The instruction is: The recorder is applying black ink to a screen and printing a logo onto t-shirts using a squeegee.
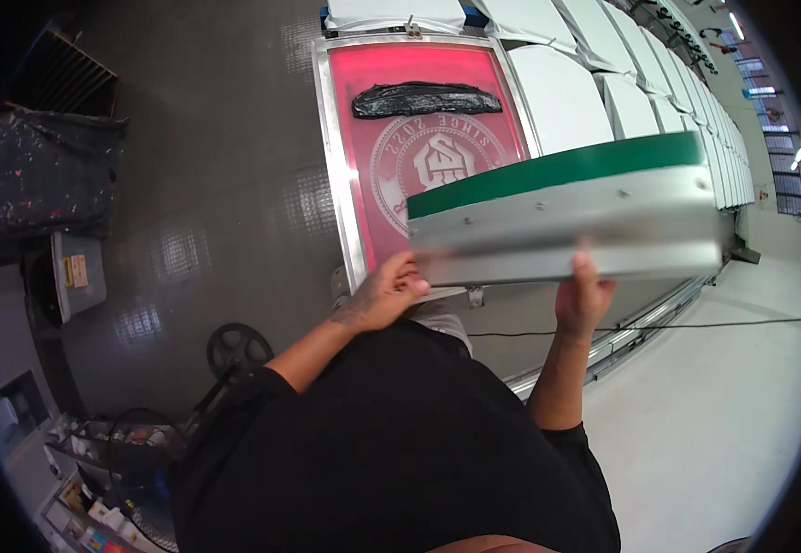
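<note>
While left grip [393, 291] and right grip [586, 297] clasp the squeegee [562, 214], it juts past the frame's right edge [514, 101].

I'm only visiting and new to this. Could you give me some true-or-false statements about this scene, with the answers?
1. The left hand and right hand are both on the metal squeegee. True.
2. The squeegee's blade is yellow. False: the blade is green.
3. The glossy black ink lies between the squeegee and the person. False: the ink lies beyond the squeegee, near the screen's far end.
4. The screen is pinkish red. True.
5. The person's shirt is white. False: the shirt is black.
</note>
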A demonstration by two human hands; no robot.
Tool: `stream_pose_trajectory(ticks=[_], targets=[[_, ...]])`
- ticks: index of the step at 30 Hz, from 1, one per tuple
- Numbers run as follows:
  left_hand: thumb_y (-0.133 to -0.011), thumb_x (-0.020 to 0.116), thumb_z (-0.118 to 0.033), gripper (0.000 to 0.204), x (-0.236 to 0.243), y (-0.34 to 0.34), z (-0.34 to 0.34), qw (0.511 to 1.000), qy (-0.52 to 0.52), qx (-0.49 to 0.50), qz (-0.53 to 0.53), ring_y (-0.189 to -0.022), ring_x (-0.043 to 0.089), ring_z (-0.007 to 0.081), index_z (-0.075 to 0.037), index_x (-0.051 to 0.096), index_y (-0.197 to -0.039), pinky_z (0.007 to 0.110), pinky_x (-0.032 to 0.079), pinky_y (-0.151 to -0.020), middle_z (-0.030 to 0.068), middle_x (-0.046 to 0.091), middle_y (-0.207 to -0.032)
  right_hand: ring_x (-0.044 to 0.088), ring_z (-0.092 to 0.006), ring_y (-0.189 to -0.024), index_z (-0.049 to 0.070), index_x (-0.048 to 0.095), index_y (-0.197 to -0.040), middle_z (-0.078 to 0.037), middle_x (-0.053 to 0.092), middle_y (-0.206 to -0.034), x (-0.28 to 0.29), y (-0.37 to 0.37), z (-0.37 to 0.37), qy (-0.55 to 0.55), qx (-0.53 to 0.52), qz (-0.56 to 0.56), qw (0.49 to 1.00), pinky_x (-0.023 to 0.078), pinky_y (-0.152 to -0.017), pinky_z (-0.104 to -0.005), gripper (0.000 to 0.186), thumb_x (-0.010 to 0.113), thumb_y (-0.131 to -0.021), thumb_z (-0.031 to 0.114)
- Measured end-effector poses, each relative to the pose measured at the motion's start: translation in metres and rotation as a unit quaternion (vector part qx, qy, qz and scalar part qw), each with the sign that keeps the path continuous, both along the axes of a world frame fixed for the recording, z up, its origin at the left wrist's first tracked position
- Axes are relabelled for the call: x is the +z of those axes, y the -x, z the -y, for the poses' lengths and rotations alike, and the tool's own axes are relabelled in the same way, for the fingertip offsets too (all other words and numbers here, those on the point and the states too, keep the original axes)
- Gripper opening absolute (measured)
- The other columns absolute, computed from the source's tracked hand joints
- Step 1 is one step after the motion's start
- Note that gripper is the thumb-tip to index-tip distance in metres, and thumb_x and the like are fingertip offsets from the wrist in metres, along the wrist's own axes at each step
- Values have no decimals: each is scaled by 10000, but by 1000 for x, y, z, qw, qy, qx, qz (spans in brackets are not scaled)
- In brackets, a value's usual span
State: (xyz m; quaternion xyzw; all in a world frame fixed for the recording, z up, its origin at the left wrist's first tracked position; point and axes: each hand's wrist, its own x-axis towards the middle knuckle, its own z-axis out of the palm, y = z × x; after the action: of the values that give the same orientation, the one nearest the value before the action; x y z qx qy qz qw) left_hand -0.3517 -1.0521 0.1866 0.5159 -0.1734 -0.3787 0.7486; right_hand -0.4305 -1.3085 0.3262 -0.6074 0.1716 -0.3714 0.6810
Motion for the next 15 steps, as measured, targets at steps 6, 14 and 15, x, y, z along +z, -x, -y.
stream_pose_trajectory(ticks=[6, 14, 15], targets=[[-999, 657, -366, 661, 25, -23, 34, 933, -192, -190, 238, -1049, 676, 257, 2, 446, -1506, 379, 527, -929, 202, 652, -1279, 669, -153, -939, -1, 750, -1024, -66, 737, -1007, 7, -30, 1, 178, 69, -223, 956, 527, -888, -309, 207, 845, -877, 109], [-1001, 670, -384, 408, -15, 17, 50, 948, -260, -178, 41, -945, 719, 206, -29, 727, -1195, 350, 556, -854, 122, 764, -1041, 727, -237, -853, 27, 730, -1126, -162, 755, -923, -19, -185, 148, 400, 252, -302, 828, 555, -807, -360, 297, 771, -896, 211], [-1012, 659, -365, 373, -18, 30, 57, 952, -265, -149, 31, -922, 713, 174, -45, 739, -1185, 332, 549, -833, 108, 769, -1015, 729, -269, -852, 43, 726, -1150, -177, 751, -938, -31, -216, 160, 425, 269, -311, 806, 558, -812, -376, 316, 763, -893, 222]])
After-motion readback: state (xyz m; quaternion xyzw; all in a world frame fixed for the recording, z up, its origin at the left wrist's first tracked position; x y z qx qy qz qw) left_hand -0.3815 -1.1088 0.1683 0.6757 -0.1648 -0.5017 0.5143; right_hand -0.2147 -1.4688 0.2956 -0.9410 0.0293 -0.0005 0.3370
